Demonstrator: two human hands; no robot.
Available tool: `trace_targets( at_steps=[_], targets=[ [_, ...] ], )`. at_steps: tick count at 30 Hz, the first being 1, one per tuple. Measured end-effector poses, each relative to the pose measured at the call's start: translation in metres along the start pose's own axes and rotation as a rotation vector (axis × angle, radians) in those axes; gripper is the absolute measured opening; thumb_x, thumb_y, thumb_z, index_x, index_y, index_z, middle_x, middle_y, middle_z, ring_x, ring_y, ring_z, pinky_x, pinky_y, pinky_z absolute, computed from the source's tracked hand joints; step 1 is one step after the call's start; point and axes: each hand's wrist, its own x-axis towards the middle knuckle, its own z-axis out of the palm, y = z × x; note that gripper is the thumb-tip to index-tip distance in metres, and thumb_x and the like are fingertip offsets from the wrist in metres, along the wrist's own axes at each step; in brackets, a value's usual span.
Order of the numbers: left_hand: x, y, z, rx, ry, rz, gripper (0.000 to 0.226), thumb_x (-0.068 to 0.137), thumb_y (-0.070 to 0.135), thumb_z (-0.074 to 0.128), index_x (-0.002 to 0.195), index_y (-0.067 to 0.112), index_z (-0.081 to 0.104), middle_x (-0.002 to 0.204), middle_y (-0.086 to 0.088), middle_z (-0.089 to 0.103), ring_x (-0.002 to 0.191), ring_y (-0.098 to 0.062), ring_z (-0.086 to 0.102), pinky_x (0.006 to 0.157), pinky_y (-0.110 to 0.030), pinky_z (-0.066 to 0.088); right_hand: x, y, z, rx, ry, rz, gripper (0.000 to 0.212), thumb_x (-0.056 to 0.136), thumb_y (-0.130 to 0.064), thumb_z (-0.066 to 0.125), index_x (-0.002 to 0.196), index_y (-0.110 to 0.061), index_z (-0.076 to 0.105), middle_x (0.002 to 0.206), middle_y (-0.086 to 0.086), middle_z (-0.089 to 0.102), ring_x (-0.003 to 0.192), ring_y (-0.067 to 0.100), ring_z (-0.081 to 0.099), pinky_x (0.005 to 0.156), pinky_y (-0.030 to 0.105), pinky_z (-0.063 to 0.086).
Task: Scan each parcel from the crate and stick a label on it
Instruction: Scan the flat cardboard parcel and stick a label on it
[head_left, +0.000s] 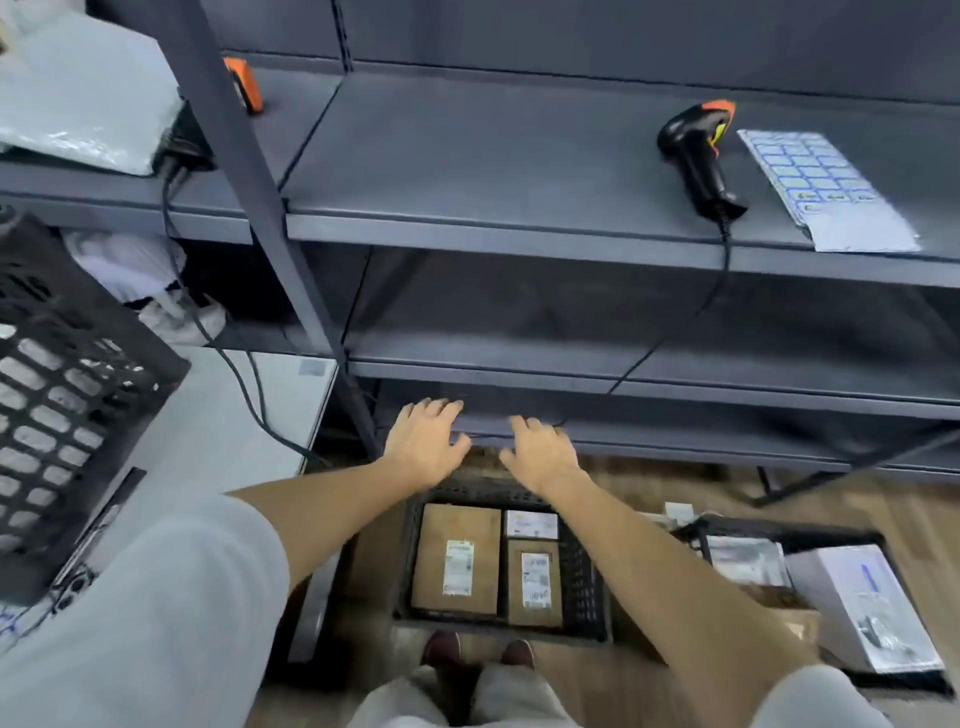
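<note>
A black crate (587, 582) stands on the floor at my feet. It holds a large brown parcel (457, 558), a smaller brown parcel (535, 582) and a small white one (531, 524), each with a printed label. My left hand (426, 441) and my right hand (540, 452) hover above the crate's far edge, palms down, fingers spread, holding nothing. On the upper shelf lie a black and orange barcode scanner (698, 156) and, to its right, a sheet of blue-edged labels (821, 187).
A grey metal shelf unit (467, 228) fills the view ahead. A second black crate (67, 395) sits on a white table at left. Another crate (810, 540) with boxes stands on the wooden floor at right. A second orange scanner (244, 83) lies at the upper left.
</note>
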Motion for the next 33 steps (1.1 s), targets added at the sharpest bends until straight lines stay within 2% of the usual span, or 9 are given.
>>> trace_targets(
  at_steps=[7,13,16,20,24,29,33],
  targets=[
    [-0.004,-0.007,0.122,-0.042,-0.213,-0.094,0.058,0.096,0.038,0.036,0.15,0.021,0.022,0.15,-0.004,0.034,0.138,-0.023,0.027,0.115,-0.035,0.018,0.01,0.036,0.136,0.093,-0.307,0.111,0.053,0.099,-0.033,0.04,0.148,-0.017,0.025,0.147,0.009,0.039,0.134,0.03,0.037,0.112,0.042,0.026],
    [0.006,-0.028,0.24,-0.095,-0.319,-0.156,0.058,0.094,0.039,0.037,0.149,0.023,0.022,0.153,-0.001,0.03,0.138,-0.024,0.028,0.113,-0.035,0.019,0.019,0.05,0.256,0.179,-0.435,0.183,0.044,0.094,-0.032,0.041,0.135,-0.013,0.04,0.129,0.012,0.054,0.12,0.031,0.05,0.102,0.039,0.036],
    [0.011,-0.038,0.303,-0.15,-0.339,-0.202,0.06,0.094,0.038,0.04,0.149,0.023,0.023,0.152,-0.001,0.031,0.138,-0.023,0.027,0.113,-0.035,0.019,0.034,0.059,0.314,0.313,-0.466,0.279,0.043,0.095,-0.032,0.043,0.134,-0.013,0.041,0.127,0.015,0.055,0.115,0.033,0.055,0.095,0.036,0.043],
    [0.01,-0.055,0.389,-0.192,-0.389,-0.266,0.061,0.094,0.035,0.041,0.15,0.022,0.022,0.154,-0.002,0.028,0.139,-0.024,0.025,0.114,-0.036,0.02,0.062,0.072,0.393,0.406,-0.519,0.399,0.047,0.096,-0.034,0.043,0.137,-0.012,0.038,0.129,0.019,0.055,0.118,0.036,0.054,0.095,0.04,0.046],
    [0.014,-0.075,0.466,-0.146,-0.397,-0.268,0.06,0.092,0.037,0.042,0.149,0.023,0.025,0.152,-0.001,0.031,0.139,-0.023,0.026,0.114,-0.037,0.022,0.089,0.087,0.468,0.383,-0.519,0.415,0.046,0.096,-0.035,0.045,0.135,-0.011,0.042,0.128,0.019,0.056,0.117,0.034,0.055,0.095,0.039,0.047],
    [0.04,-0.107,0.538,-0.09,-0.385,-0.205,0.06,0.094,0.04,0.038,0.149,0.023,0.023,0.154,-0.003,0.029,0.142,-0.024,0.021,0.117,-0.039,0.018,0.125,0.101,0.546,0.39,-0.486,0.418,0.056,0.096,-0.045,0.045,0.142,-0.015,0.034,0.135,0.017,0.05,0.121,0.035,0.051,0.093,0.041,0.045],
    [0.06,-0.127,0.578,-0.095,-0.368,-0.234,0.06,0.095,0.041,0.038,0.15,0.024,0.021,0.157,-0.002,0.023,0.145,-0.022,0.014,0.119,-0.039,0.012,0.156,0.101,0.592,0.53,-0.428,0.466,0.065,0.095,-0.051,0.044,0.146,-0.017,0.025,0.135,0.016,0.051,0.119,0.035,0.053,0.089,0.036,0.044]
  ],
)
